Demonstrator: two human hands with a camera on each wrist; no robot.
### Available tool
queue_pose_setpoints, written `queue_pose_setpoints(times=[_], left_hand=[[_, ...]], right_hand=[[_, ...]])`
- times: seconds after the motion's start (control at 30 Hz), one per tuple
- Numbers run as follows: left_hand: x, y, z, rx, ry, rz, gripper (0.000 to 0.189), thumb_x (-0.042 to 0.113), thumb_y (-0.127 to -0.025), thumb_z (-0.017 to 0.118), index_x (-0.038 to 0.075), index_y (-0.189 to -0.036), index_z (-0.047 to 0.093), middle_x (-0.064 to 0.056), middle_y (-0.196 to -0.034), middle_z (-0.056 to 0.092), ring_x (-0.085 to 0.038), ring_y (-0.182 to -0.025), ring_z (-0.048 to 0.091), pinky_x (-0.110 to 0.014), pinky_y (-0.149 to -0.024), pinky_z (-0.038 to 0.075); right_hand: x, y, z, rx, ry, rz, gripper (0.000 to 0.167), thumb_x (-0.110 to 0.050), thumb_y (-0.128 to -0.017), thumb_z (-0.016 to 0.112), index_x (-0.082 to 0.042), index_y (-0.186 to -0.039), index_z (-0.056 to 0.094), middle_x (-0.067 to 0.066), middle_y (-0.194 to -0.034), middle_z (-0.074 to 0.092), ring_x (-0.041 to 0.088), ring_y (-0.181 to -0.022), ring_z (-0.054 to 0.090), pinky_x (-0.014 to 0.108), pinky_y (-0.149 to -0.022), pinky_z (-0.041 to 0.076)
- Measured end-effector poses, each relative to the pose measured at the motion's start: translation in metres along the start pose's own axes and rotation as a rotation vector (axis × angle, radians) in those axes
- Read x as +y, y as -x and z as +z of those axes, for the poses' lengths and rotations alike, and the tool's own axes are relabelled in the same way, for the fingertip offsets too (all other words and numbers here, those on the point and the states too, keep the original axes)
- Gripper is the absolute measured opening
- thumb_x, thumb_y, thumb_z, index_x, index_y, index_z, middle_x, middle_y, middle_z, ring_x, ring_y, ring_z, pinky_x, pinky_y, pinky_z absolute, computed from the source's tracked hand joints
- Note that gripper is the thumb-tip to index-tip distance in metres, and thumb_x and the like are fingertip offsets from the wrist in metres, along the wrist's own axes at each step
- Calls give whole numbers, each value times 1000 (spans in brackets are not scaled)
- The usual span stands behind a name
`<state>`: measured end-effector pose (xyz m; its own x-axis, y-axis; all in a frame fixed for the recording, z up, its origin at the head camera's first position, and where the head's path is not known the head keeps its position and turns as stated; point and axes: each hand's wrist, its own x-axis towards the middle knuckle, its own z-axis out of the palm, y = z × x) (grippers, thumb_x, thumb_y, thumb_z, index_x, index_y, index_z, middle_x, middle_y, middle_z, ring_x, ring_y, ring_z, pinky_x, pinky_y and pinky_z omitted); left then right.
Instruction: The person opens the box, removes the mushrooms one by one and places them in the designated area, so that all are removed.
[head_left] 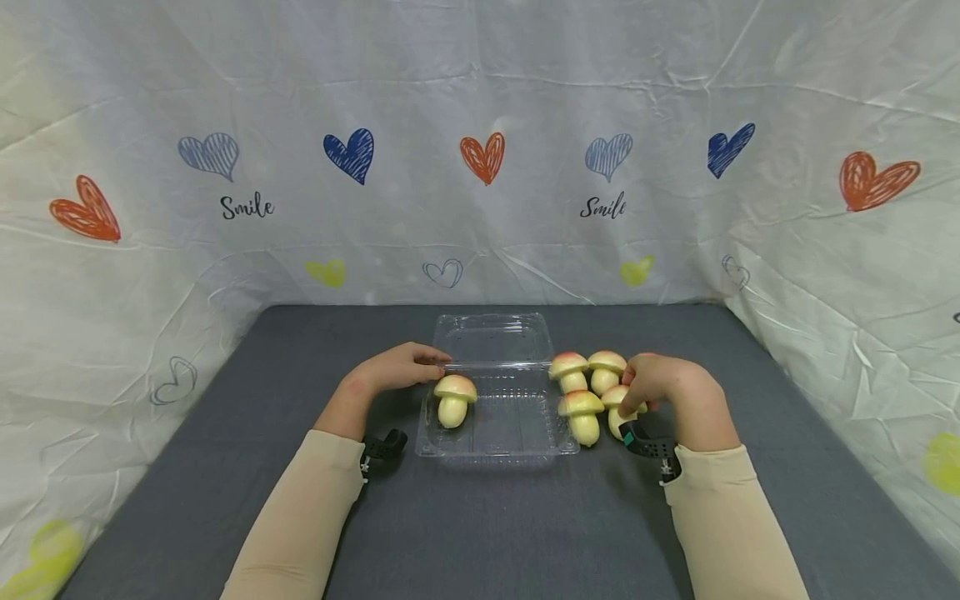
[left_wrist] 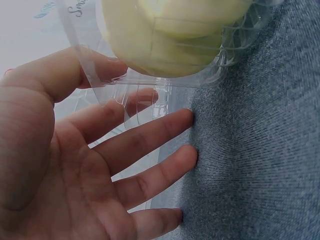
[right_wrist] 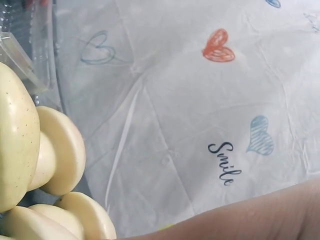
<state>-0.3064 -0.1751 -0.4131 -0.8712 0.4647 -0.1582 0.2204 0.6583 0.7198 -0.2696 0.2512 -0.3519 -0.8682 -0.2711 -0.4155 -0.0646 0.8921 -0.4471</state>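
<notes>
A clear plastic clamshell box (head_left: 517, 451) lies with its lid (head_left: 492, 337) folded back. Inside, at its left end, is one toy mushroom (head_left: 453, 400), pale yellow with a reddish cap top. My left hand (head_left: 393, 368) rests at the box's left rim, fingers spread and loose, thumb by the rim in the left wrist view. Right of the box, several more toy mushrooms (head_left: 581, 415) sit close together. My right hand (head_left: 663, 379) grips one toy mushroom (head_left: 617, 397) there, thumb and finger at its cap. The right wrist view hides those fingers.
A dark grey cloth (head_left: 487, 525) covers the table. White sheeting (head_left: 540, 75) with hearts and "Smile" prints rises behind and at both sides. Dark wrist straps (head_left: 386, 444) are on both arms. Near the right hand, other toy mushrooms (right_wrist: 62, 150) crowd against the box.
</notes>
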Motion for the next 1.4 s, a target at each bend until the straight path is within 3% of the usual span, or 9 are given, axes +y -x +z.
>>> queue_pose_setpoints(times=[0.17,0.3,0.43,0.63,0.8,0.93,1.03,1.17,1.4], left_hand=[[-2,-3,1,3,-2,6,48,29,-103,59,11,-147,59,-10,-147,57,-32,-138,49,-53,-111,43],[-1,-3,1,0,0,2,48,30,-103,59,11,-147,59,-10,-147,57,-32,-137,50,-52,-110,43],[0,-4,1,-2,-9,8,49,31,-103,59,10,-147,59,-10,-146,57,-33,-137,50,-53,-110,44],[0,-3,1,-11,-4,5,49,31,-104,58,9,-148,58,-12,-147,56,-34,-137,50,-53,-109,44],[1,-3,2,-13,0,6,48,29,-104,58,8,-147,58,-13,-147,56,-36,-137,49,-55,-109,44],[3,-2,1,-12,-6,4,48,29,-104,58,9,-148,58,-13,-148,55,-36,-137,49,-55,-109,44],[3,-2,1,-6,-13,-4,48,30,-104,58,10,-148,58,-11,-148,56,-34,-138,49,-54,-110,43],[3,-2,1,1,-16,-10,48,30,-104,58,12,-148,58,-10,-148,56,-33,-138,48,-53,-111,42],[2,0,1,4,-27,-17,47,30,-105,58,12,-148,58,-10,-147,56,-34,-138,49,-54,-111,43]], right_hand=[[-2,4,-2,0,-36,-2,37,-17,-83,83,-12,-76,47,0,-68,43,18,-62,46,32,-57,33],[-9,14,-7,20,-42,-5,34,-22,-86,82,-4,-94,54,5,-83,51,22,-74,52,34,-64,42],[-16,24,-9,58,-12,-8,55,-30,-87,82,2,-121,53,12,-104,57,28,-91,56,41,-73,48],[-29,34,-7,134,33,-89,51,-34,-89,78,0,-120,55,11,-104,60,27,-89,57,42,-73,49],[-45,39,-3,184,70,-162,48,-36,-91,75,-3,-123,59,17,-116,62,30,-98,61,47,-80,52],[-50,44,-4,181,78,-171,52,-37,-92,75,-3,-129,58,21,-123,61,32,-102,62,49,-81,53],[-39,46,-11,174,54,-128,57,-37,-93,74,-1,-133,56,22,-124,60,33,-102,62,50,-81,53],[-9,44,-25,154,2,-28,63,-36,-93,74,4,-137,52,25,-130,57,39,-108,59,52,-83,52],[38,45,-32,52,-214,141,53,-34,-92,75,1,-124,52,20,-122,53,38,-101,64,44,-76,55]])
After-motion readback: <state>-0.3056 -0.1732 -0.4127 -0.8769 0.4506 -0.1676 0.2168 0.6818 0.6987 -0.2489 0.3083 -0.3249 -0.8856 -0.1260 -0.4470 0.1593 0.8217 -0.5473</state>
